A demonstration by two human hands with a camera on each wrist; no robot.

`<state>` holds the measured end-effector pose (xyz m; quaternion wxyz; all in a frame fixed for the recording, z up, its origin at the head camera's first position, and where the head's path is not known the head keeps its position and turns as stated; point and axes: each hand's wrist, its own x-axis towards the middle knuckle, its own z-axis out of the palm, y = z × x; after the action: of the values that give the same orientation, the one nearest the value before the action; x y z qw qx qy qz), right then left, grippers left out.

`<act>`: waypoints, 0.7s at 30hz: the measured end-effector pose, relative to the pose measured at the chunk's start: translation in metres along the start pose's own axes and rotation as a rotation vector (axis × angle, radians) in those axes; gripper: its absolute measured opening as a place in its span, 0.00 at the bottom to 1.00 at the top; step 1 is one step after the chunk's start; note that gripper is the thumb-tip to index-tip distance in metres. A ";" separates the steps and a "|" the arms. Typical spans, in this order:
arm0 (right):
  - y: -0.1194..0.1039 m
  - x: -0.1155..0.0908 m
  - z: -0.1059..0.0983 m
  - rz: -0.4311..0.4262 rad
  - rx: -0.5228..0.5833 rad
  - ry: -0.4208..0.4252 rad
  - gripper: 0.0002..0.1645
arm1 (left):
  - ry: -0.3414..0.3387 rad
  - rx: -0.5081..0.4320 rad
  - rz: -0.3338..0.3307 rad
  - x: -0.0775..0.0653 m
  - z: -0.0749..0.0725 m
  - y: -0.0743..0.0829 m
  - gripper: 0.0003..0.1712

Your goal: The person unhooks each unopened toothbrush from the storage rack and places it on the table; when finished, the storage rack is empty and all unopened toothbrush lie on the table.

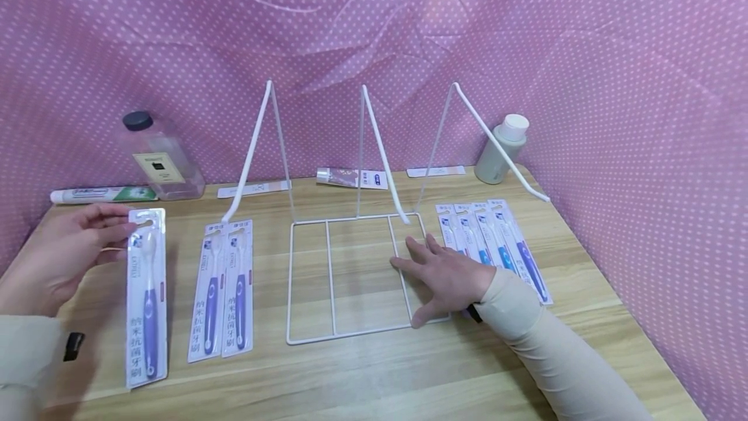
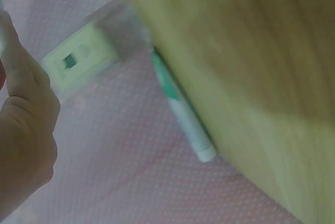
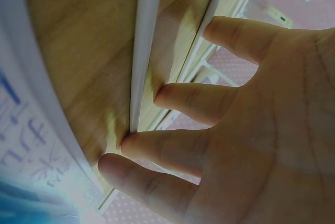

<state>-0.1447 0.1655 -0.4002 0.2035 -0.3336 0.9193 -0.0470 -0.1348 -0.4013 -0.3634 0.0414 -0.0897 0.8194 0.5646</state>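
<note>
My left hand (image 1: 70, 245) pinches the upper left edge of a packaged purple toothbrush (image 1: 150, 317), which looks larger than the others and seems raised off the table. Just right of it, two more purple toothbrush packs (image 1: 206, 297) lie side by side. A white wire rack (image 1: 330, 278) stands mid-table, its tall bent wires rising at the back. My right hand (image 1: 447, 275) is spread over the rack's right side, fingertips at the base wires (image 3: 144, 51). Beside that hand lie several toothbrush packs (image 1: 520, 245), blue and purple, partly hidden by the hand and sleeve.
Along the back edge stand a clear bottle with black cap (image 1: 166, 164) and a grey bottle with white cap (image 1: 499, 154). A green-white toothpaste tube (image 1: 105, 195), a pink tube (image 1: 345, 177) and two flat packets (image 1: 254, 188) lie there. Pink dotted cloth (image 1: 374, 18) hangs behind and rightward.
</note>
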 end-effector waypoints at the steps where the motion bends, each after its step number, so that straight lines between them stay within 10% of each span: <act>1: 0.000 0.000 0.000 0.000 0.000 0.000 0.67 | -0.011 0.041 -0.009 0.003 0.002 -0.002 0.10; 9: 0.000 0.000 0.000 -0.002 0.001 0.005 0.67 | -0.106 0.271 -0.097 0.021 0.013 -0.002 0.28; 21: -0.001 0.002 0.000 -0.006 0.004 0.006 0.67 | -0.209 0.217 -0.262 0.040 0.021 -0.004 0.26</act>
<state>-0.1454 0.1640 -0.4006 0.2013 -0.3358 0.9188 -0.0507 -0.1739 -0.3872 -0.3810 0.2089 -0.1314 0.8479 0.4692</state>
